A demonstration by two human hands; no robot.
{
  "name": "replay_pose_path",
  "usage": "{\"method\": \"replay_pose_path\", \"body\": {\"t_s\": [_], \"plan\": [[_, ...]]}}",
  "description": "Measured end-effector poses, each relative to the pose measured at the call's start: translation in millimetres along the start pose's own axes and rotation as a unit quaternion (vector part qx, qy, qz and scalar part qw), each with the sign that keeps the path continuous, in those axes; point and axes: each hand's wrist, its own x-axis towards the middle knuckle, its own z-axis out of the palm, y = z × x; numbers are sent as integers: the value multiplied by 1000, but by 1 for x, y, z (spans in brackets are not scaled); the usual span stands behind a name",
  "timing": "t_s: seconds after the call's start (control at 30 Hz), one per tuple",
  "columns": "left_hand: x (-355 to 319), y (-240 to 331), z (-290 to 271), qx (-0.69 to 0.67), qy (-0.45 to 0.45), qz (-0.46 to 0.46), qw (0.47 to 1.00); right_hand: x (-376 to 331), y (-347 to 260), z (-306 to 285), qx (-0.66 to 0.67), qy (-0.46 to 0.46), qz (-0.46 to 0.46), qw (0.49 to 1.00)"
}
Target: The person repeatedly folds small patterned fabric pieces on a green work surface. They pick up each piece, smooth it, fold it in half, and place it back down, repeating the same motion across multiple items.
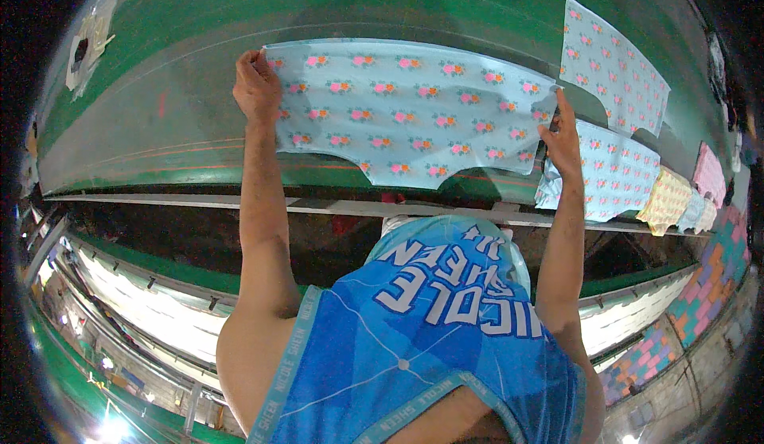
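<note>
Across the green desk (179, 138), at twelve o'clock, your floral cloth (406, 114) lies flat, probably light and limp, best held by corners. Your left hand (257, 88) pinches its ten o'clock corner; your right hand (564, 146) touches its three o'clock edge, grip unclear.

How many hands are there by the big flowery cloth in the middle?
2. The left hand is at the left end of the blue flowered cloth; the right hand is at its right end. No other hands show.
</note>
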Motion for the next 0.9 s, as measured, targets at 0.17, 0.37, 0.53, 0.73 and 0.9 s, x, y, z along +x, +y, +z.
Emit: {"method": "replay_pose_path", "body": {"t_s": [0.17,0.37,0.53,0.73,0.9], "plan": [[5,7,-7,23,-26,0,999,0,4,2,-37,16,-41,998],[0,23,-7,42,-2,215,976,-5,7,5,24,36,-43,998],[-61,78,-25,9,-167,256,952,-44,10,21,-13,38,-37,999],[-97,38,-47,103,-178,132,970,-77,15,33,-58,48,-64,995],[-106,19,-65,170,-185,82,965,-79,27,29,-4,10,3,1000]]}}
